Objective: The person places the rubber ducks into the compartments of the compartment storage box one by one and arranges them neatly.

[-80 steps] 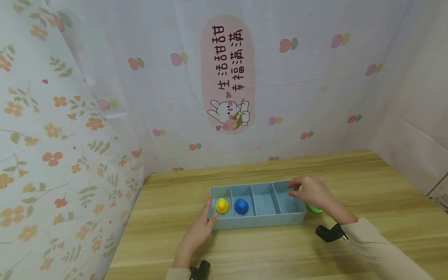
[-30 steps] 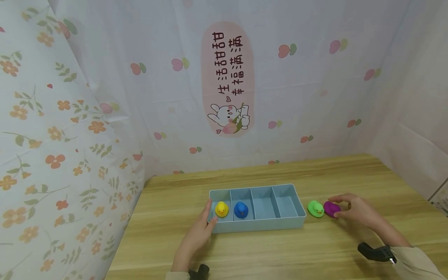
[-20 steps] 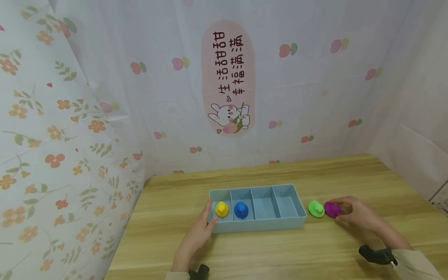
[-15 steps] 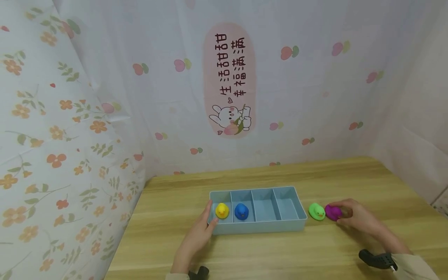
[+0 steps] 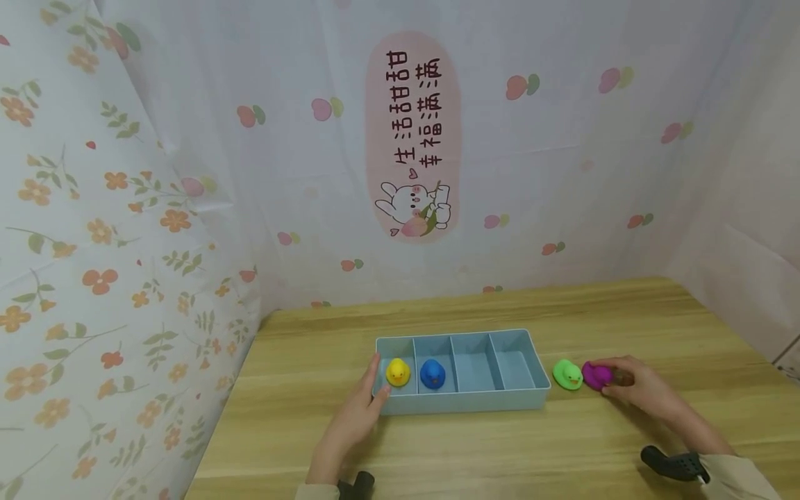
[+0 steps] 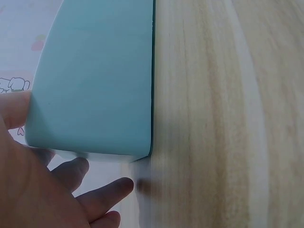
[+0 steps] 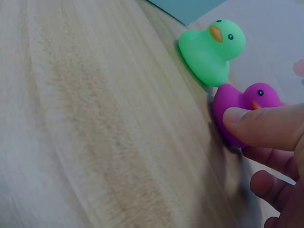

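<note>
A pale blue divided box [image 5: 462,403] lies lengthwise on the table. In its leftmost compartment sits a yellow rubber duck [image 5: 397,373], with a blue rubber duck [image 5: 432,374] in the compartment beside it. My left hand [image 5: 352,420] holds the box's left end, thumb at the front rim and fingers along the end wall; the left wrist view shows some fingers spread apart below. Right of the box, my right hand [image 5: 644,389] pinches a purple rubber duck [image 7: 229,104], its thumb across the duck's side. A green rubber duck [image 7: 205,54] stands close beside the purple one.
The two right compartments [image 5: 478,368] of the box hold nothing. Wood-grain table [image 5: 469,451] surrounds the box. Behind it hangs a white printed cloth [image 5: 300,173], and a floral cloth [image 5: 125,278] stands along the left.
My right hand has moved from above the box's right end to the purple duck on the right, and its fingers have settled on it. My left hand stays at the box.
</note>
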Tool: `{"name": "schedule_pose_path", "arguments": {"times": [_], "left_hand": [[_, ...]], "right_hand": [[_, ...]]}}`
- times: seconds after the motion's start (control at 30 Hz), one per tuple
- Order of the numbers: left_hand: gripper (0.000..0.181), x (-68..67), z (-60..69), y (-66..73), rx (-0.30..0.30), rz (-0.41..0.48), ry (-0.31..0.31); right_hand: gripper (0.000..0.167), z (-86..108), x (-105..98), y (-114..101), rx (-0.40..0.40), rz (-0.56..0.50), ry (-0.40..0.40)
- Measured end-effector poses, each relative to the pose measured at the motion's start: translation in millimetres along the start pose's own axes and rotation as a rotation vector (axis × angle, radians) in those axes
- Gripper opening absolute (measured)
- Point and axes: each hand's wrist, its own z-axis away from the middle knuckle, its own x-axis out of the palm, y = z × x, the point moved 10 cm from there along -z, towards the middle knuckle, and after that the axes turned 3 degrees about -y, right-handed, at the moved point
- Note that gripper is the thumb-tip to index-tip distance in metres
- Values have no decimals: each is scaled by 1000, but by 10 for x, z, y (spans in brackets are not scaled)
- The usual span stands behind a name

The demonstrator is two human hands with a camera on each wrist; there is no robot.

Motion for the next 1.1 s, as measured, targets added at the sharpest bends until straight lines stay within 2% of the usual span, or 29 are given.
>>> {"name": "schedule_pose_path", "arguments": {"times": [0.37, 0.6, 0.83, 1.1], "left_hand": [[64, 1, -9, 2, -4, 2, 2], [64, 6, -7, -11, -6, 9, 4], [64, 16, -13, -25, -1, 18, 2], [64, 16, -3, -8, 1, 37, 2]], "right_hand": [[39, 20, -42, 23, 18, 9, 45], [40, 28, -56, 28, 50, 28, 21], [38, 14, -128, -8, 30, 14, 45], [40, 12, -203, -132, 79, 45, 36]]}}
